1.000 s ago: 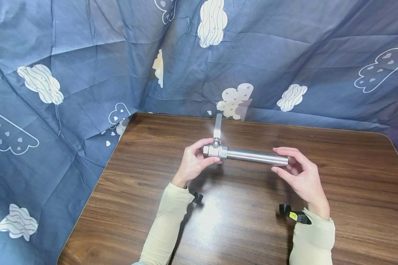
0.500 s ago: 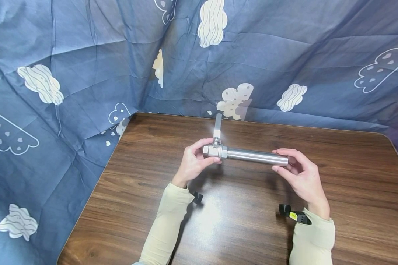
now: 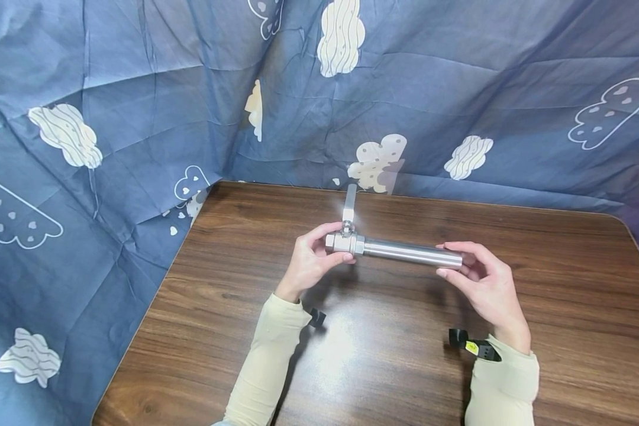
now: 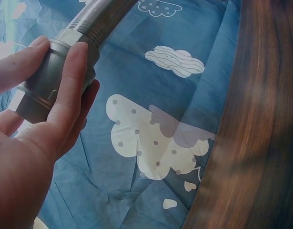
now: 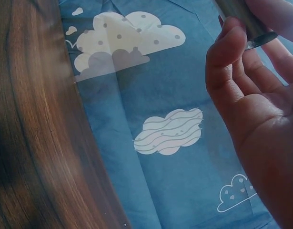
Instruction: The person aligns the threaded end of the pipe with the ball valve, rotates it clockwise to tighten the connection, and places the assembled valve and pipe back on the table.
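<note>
Above the table (image 3: 394,355), taking 12 o'clock as its far edge in the head view, a steel pipe (image 3: 412,253) and a ball valve (image 3: 343,243) are held end to end in one straight line between two hands. Their shared long axis runs nearly from 9 to 3 o'clock, the pipe's right end slanting slightly toward 4. At the 9 o'clock end, the left hand (image 3: 309,260) grips the valve body, thumb on the near side and fingers on the far side, parted only by its thickness. At the 3 o'clock end, the right hand (image 3: 484,284) holds the pipe's free end, thumb and fingers set about a pipe's width apart; how firmly they press I cannot tell. The handle (image 3: 349,204) points to 12 o'clock, roughly square to the axis, its base close beside the left hand.

Where pipe meets valve, a few thread rings (image 3: 368,245) show beside the hex collar (image 3: 360,244); how far the thread goes in is hidden. From this joint the left hand's fingers are just beside, toward 9 o'clock, while the right hand's are well apart, toward 3.
</note>
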`<state>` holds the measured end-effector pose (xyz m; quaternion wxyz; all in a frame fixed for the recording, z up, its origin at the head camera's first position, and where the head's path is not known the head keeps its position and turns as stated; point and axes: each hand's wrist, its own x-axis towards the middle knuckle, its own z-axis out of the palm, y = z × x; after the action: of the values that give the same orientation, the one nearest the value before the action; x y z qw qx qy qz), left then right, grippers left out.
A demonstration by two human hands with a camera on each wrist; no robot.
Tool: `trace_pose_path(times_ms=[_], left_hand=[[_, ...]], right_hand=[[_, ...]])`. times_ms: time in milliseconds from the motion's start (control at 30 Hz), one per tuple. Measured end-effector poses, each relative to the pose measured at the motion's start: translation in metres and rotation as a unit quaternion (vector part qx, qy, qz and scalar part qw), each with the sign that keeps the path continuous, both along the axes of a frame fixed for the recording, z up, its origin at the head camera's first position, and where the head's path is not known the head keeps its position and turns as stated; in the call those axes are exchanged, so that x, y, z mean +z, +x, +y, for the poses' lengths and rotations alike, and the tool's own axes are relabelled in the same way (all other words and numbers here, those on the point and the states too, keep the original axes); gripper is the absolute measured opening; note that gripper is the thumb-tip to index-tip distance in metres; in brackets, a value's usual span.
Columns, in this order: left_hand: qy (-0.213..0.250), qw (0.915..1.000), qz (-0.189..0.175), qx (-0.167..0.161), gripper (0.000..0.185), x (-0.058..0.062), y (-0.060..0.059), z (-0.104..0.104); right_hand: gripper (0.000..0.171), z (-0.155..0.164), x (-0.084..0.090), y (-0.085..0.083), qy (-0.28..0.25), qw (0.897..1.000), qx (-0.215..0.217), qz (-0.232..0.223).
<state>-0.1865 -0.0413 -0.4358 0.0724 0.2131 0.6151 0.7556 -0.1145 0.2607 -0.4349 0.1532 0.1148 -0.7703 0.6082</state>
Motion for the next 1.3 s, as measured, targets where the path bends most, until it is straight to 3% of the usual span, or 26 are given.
trace_pose_path(times_ms=[800,1300], left_hand=[[0.013,0.9999,0.004,-0.007,0.055,-0.0013,0.0000,-0.0001],[0.013,0.9999,0.002,-0.008,0.055,-0.0002,0.0006,0.0003]], right_hand=[[0.049,0.0009,-0.0009,0.0002,-0.006,1.000,-0.002,-0.009],[0.041,0.0022,-0.0010,0.0022,0.085,0.994,-0.058,-0.041]])
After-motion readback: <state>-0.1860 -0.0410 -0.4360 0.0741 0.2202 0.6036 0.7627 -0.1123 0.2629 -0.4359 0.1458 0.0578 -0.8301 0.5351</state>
